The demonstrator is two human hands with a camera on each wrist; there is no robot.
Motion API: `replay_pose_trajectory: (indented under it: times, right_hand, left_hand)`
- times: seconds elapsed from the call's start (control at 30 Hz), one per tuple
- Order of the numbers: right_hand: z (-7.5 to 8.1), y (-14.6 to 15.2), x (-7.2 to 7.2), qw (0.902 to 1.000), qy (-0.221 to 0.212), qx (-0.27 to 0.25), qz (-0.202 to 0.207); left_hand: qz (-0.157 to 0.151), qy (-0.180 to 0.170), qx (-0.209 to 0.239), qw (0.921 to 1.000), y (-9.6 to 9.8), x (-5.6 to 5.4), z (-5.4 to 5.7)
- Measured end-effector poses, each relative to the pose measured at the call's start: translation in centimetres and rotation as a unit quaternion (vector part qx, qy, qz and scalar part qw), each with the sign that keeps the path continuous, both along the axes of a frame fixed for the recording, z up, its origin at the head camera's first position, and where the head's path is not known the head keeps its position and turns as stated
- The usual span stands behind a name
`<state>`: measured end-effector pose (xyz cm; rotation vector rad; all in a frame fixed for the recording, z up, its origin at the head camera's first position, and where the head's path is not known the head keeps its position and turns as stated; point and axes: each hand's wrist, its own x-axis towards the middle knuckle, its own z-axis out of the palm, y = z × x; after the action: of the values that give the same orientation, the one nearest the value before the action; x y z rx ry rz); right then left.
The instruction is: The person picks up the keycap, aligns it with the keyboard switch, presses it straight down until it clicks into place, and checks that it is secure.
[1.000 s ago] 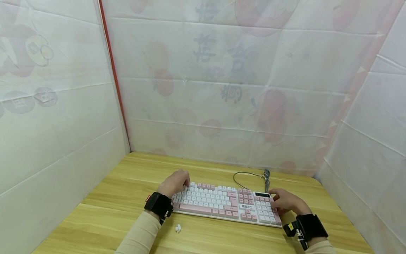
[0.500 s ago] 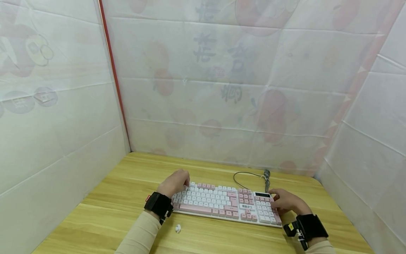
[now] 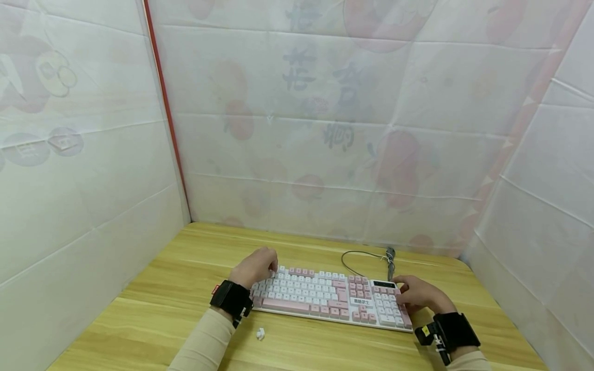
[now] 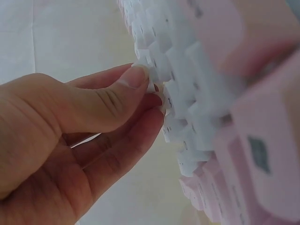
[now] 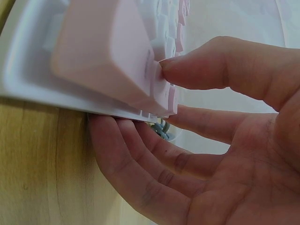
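Observation:
A pink and white keyboard [image 3: 325, 296] lies on the wooden table [image 3: 162, 288]. My left hand [image 3: 255, 268] is at its far left corner. In the left wrist view the thumb [image 4: 126, 84] and a fingertip [image 4: 150, 122] pinch a white keycap [image 4: 151, 87] in the keyboard's [image 4: 211, 93] key rows. My right hand [image 3: 417, 293] grips the keyboard's right end. There the thumb [image 5: 197, 65] presses on the pink edge keys [image 5: 108, 56] and the fingers [image 5: 131, 154] curl under the keyboard's rim.
A loose white keycap [image 3: 260, 334] lies on the table just in front of the keyboard, near my left wrist. The keyboard's cable [image 3: 366, 257] loops behind it. White printed sheets [image 3: 325, 129] wall the table on three sides.

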<state>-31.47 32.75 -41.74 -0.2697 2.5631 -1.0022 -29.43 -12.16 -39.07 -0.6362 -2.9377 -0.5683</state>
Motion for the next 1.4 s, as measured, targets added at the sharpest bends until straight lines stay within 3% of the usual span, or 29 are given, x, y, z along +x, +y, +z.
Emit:
replay_pose_trajectory:
  times: [0.6, 1.4]
  right_hand:
    - [0.01, -0.10, 0.06, 1.0000, 0.003, 0.006, -0.003]
    - [0.18, -0.17, 0.19, 1.0000, 0.002, 0.003, 0.000]
  left_hand:
    - [0.010, -0.012, -0.014, 0.9998, 0.44, -0.30, -0.27]
    - [0.006, -0.015, -0.011, 0.9998, 0.71, 0.15, 0.52]
